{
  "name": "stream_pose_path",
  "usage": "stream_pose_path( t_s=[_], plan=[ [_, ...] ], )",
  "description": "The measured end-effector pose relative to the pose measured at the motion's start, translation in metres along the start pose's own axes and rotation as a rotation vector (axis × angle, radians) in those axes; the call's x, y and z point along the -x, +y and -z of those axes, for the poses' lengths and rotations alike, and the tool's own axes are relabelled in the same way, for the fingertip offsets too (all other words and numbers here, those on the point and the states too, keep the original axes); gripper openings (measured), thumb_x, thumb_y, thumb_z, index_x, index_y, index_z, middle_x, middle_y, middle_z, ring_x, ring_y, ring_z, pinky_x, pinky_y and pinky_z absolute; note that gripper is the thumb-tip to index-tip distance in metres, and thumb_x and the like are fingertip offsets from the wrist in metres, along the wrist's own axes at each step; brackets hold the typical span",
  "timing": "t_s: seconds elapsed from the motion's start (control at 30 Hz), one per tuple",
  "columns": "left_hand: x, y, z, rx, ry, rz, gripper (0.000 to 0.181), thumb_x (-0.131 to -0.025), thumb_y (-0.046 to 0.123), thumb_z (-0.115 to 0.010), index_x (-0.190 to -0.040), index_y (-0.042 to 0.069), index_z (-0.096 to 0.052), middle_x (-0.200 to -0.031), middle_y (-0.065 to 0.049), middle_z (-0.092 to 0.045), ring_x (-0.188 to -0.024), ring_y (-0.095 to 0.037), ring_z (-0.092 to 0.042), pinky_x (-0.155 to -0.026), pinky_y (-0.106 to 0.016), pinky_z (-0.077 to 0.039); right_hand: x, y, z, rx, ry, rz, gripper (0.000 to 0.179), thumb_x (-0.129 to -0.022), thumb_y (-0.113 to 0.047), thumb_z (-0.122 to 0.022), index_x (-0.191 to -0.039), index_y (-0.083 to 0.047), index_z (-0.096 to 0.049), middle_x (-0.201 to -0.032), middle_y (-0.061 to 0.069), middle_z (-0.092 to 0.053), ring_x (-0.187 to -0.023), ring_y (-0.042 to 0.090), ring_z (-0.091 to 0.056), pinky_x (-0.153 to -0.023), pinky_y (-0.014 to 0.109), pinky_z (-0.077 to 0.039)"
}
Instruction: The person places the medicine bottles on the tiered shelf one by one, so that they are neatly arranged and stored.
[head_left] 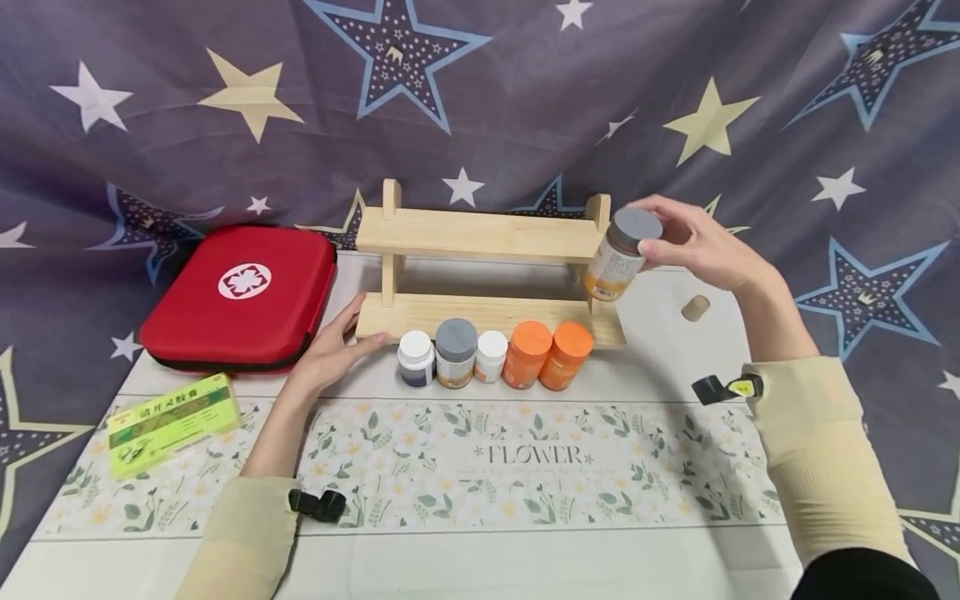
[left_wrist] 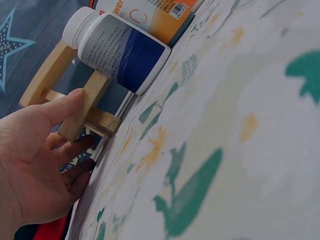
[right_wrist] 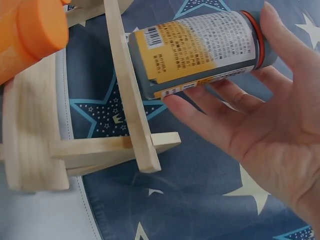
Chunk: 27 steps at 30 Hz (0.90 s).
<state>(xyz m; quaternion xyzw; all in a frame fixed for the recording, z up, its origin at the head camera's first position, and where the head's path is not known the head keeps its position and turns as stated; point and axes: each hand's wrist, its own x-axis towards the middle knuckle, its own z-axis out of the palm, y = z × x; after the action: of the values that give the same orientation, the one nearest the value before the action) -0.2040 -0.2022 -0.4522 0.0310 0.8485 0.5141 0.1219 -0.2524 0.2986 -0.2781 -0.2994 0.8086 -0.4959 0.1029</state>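
My right hand (head_left: 693,242) holds a grey-lidded pill bottle (head_left: 617,265) near its lid, tilted, by the right end of a two-tier wooden rack (head_left: 480,233). In the right wrist view the bottle (right_wrist: 195,52) shows a yellow and white label, with the thumb at its lid and the fingers along its side. My left hand (head_left: 327,354) grips the left end of the lower shelf. The thumb (left_wrist: 67,106) presses on the wood in the left wrist view. Before the rack stand a white-and-blue bottle (head_left: 416,360), a grey-lidded bottle (head_left: 455,354), a small white bottle (head_left: 491,357) and two orange bottles (head_left: 528,357).
A red first-aid case (head_left: 240,296) lies left of the rack. Nearer the front left is a yellow-green medicine box (head_left: 174,423). A small cork-like piece (head_left: 696,307) sits to the right. Behind the table hangs a star-patterned cloth (head_left: 525,100), and a floral runner (head_left: 525,492) crosses the table.
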Motion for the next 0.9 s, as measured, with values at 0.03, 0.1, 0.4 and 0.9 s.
stream_pose_path(
  t_s=[0.03,0.1,0.4,0.9],
  plan=[
    [0.0,-0.001,0.0,0.005,-0.002,0.001,0.099,-0.096,0.037,-0.072,-0.167,0.025,-0.004,-0.174,-0.011,-0.017,-0.162,-0.036,-0.016,-0.13,-0.057,-0.018,-0.004,-0.001,0.001,-0.043,0.003,0.002,0.04,-0.1,0.001,-0.056,-0.137,-0.015,-0.059,-0.113,-0.004,-0.07,-0.102,0.009,-0.07,-0.084,0.025,-0.062],
    [0.0,-0.002,0.0,0.006,-0.003,0.001,0.099,-0.097,0.037,-0.072,-0.167,0.025,-0.004,-0.174,-0.011,-0.017,-0.161,-0.037,-0.015,-0.13,-0.056,-0.018,-0.012,-0.004,0.001,-0.126,0.01,0.003,0.038,-0.1,0.001,-0.055,-0.135,-0.015,-0.06,-0.114,-0.002,-0.07,-0.103,0.01,-0.07,-0.085,0.026,-0.062],
    [-0.002,0.001,0.001,-0.01,-0.01,0.02,0.1,-0.096,0.04,-0.071,-0.167,0.028,-0.002,-0.174,-0.011,-0.015,-0.161,-0.036,-0.015,-0.13,-0.056,-0.019,-0.052,-0.013,-0.005,-0.275,0.056,-0.064,0.031,-0.102,-0.005,-0.058,-0.132,-0.01,-0.058,-0.118,0.007,-0.066,-0.109,0.018,-0.065,-0.084,0.034,-0.064],
    [0.0,-0.001,0.0,-0.022,-0.011,0.018,0.101,-0.095,0.046,-0.071,-0.167,0.027,-0.002,-0.174,-0.01,-0.015,-0.162,-0.035,-0.015,-0.13,-0.056,-0.017,-0.118,-0.026,-0.044,-0.117,0.047,-0.132,0.037,-0.102,-0.024,-0.064,-0.137,-0.017,-0.056,-0.128,0.008,-0.061,-0.122,0.024,-0.06,-0.088,0.041,-0.064]
  ],
)
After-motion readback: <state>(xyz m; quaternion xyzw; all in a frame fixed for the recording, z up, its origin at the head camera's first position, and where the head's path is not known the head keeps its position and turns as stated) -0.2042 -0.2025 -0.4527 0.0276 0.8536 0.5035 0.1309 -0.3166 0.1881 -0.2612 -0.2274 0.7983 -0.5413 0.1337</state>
